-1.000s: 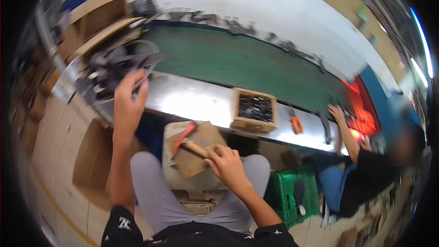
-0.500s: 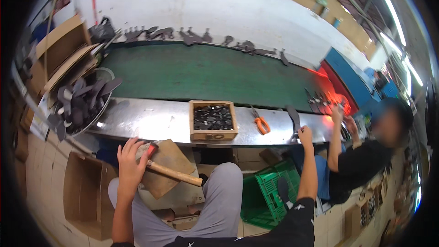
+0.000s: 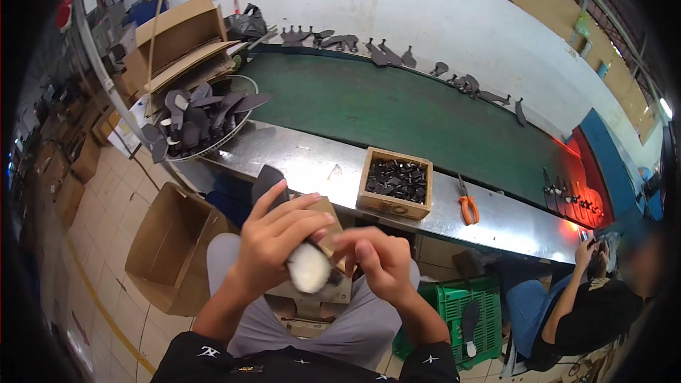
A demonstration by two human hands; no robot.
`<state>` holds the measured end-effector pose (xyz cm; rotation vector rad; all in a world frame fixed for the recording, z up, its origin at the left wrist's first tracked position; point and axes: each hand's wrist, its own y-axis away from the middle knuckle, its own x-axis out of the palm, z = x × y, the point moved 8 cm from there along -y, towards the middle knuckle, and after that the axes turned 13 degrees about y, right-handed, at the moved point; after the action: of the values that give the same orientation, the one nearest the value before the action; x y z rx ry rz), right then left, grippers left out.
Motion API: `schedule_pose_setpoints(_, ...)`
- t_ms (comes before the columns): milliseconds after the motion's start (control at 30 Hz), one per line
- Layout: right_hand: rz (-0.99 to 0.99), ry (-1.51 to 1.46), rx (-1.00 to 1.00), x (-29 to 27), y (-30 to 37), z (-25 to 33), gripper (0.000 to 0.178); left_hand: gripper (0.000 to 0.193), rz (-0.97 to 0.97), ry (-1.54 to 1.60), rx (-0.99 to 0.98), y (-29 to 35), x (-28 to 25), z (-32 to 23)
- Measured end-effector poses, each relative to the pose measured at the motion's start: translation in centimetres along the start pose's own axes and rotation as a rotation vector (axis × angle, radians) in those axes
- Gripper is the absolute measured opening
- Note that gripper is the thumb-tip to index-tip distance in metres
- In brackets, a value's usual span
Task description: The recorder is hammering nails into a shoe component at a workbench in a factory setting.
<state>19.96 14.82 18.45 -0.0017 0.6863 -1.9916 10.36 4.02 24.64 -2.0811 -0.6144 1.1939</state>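
Observation:
My left hand (image 3: 280, 241) is wrapped round a dark shoe sole (image 3: 269, 181) with a white heel pad (image 3: 309, 269), held over my lap. The sole's dark front end sticks out beyond my fingers. Close beside the pad is my right hand (image 3: 379, 262), its fingers bent toward the sole and smeared by motion; whether they grip anything does not show. Behind both hands a brown board (image 3: 326, 209) is partly covered. On the metal bench edge (image 3: 305, 152) stands a wooden box (image 3: 394, 208) of small black pieces, with orange-handled pliers (image 3: 468, 207) to its right.
A green belt (image 3: 397, 113) runs behind the bench edge, with dark soles along its far side. More soles fill a basket (image 3: 248, 85) at left. Below are a cardboard box (image 3: 170, 255) and a green crate (image 3: 454, 305). A co-worker (image 3: 582, 312) sits at right.
The sole has come from the bench at right to above my lap. My left hand has left the hammer and holds the sole; the hammer no longer shows. My view has turned left.

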Motion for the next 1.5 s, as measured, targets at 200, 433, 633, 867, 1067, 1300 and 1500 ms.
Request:
schedule_pose_setpoints(200,0.023,0.824,0.02,6.6,2.2,-10.4,0.062,0.07,-0.302,0.737,-0.324,5.3,-5.7,1.8)
schedule_pose_setpoints(433,0.122,0.762,0.089,5.0,4.0,-11.9,0.043,0.034,-0.429,0.921,-0.617,9.2,-3.5,4.6)
schedule_pose_setpoints(633,-0.155,-0.159,0.565,1.3,8.8,-11.8,0.029,0.038,-0.114,0.723,-0.615,9.6,5.0,12.8)
schedule_pose_setpoints(867,-0.217,-0.352,0.76,3.9,12.0,-12.1,0.024,0.028,0.383,0.178,-0.467,11.1,12.5,16.1)
schedule_pose_setpoints(1067,-0.283,-0.251,0.796,4.5,15.0,-15.2,0.025,0.035,0.492,0.372,-0.392,10.7,10.5,20.1)
schedule_pose_setpoints(1300,-0.41,-0.503,0.698,3.0,15.8,-16.9,0.022,0.04,0.339,0.037,-0.469,10.0,9.4,21.1)
schedule_pose_setpoints(1500,-0.518,-0.667,0.688,2.1,16.4,-18.3,0.022,0.039,0.329,0.064,-0.448,10.2,9.2,21.0)
